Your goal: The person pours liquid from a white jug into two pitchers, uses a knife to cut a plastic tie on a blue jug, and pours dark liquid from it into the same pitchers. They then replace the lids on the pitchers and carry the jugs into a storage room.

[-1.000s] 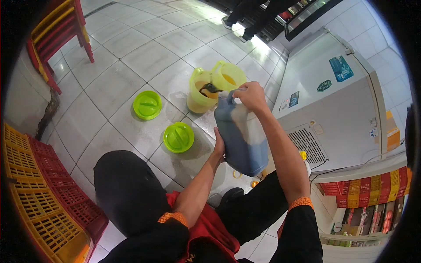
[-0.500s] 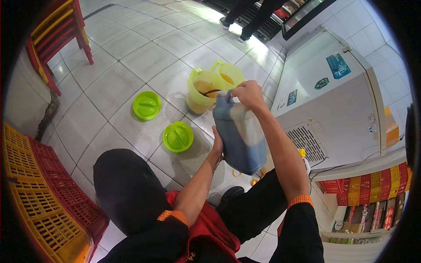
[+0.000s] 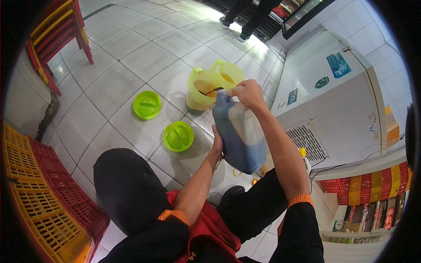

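A translucent plastic jerrycan [image 3: 237,131] of dark liquid is tilted in my hands, its open neck over the rim of the nearer yellow-green pitcher [image 3: 197,90]. Dark liquid runs from the neck into the brownish liquid inside. My right hand [image 3: 249,94] is closed round the jerrycan's handle at the top. Against its lower left side presses my left hand [image 3: 218,141], thumb showing and the other fingers hidden behind the can. A second pitcher [image 3: 230,72], holding orange-brown liquid, stands touching the first. Two green lids, one farther [image 3: 147,105] and one nearer [image 3: 178,136], lie on the floor.
A white chest freezer [image 3: 324,92] stands to the right. Yellow and red crates [image 3: 48,188] line the left, below stacked red stools [image 3: 59,39]. A yellow-capped container [image 3: 302,152] is beside my right forearm. Another person's legs [image 3: 250,17] are at the far end of the tiled floor.
The jerrycan and both hands have barely shifted. Dark liquid keeps running into the nearer pitcher.
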### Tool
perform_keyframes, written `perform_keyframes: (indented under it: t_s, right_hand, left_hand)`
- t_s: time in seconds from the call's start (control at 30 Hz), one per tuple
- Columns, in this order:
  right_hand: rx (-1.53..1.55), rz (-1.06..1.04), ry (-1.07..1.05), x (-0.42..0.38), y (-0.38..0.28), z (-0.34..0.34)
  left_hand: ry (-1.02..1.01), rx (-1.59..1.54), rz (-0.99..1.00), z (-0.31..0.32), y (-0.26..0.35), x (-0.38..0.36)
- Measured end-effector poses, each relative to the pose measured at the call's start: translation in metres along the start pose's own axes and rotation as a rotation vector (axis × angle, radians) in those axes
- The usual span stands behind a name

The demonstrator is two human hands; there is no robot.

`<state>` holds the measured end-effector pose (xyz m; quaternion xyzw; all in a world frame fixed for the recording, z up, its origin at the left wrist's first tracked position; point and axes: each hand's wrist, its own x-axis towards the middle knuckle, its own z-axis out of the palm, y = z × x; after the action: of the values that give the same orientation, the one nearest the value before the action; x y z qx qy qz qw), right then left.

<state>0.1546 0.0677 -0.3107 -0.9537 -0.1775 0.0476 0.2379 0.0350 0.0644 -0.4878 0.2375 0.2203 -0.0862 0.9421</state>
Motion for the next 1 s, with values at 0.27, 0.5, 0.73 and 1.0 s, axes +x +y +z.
perform_keyframes:
  t_s: [0.27, 0.5, 0.73, 1.0]
  right_hand:
    - [-0.025, -0.075, 0.008, 0.0, 0.003, 0.0]
    - [-0.014, -0.035, 0.003, 0.001, 0.004, 0.002]
    - [-0.009, -0.046, -0.002, -0.002, 0.002, 0.0]
    - [-0.001, -0.032, 0.022, -0.002, 0.004, 0.001]
  left_hand:
    - [0.03, 0.014, -0.074, -0.005, -0.002, 0.006]
    - [-0.019, 0.031, -0.126, -0.014, -0.008, 0.015]
    - [-0.053, 0.005, -0.055, -0.018, -0.011, 0.021]
    - [-0.092, 0.04, 0.004, -0.024, -0.01, 0.025]
